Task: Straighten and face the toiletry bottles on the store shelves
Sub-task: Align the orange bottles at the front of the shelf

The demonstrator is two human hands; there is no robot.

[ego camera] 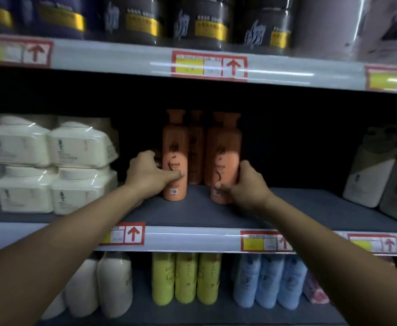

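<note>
orange bottles point(175, 156) upright on middle shelf point(192, 212), hands — left point(149, 172), right point(245, 184) — seemingly each around one

My left hand point(151, 171) wraps the left orange bottle point(175, 156) low on its body, thumb across the front label. My right hand point(244, 184) grips the right orange bottle point(225, 158) near its base. Both stand upright on the grey middle shelf point(192, 215), apart from each other. Behind them stand more orange bottles point(195, 147), two I think, though the dark blurs them. Cream tubs point(51, 165) are stacked to the left.
</note>
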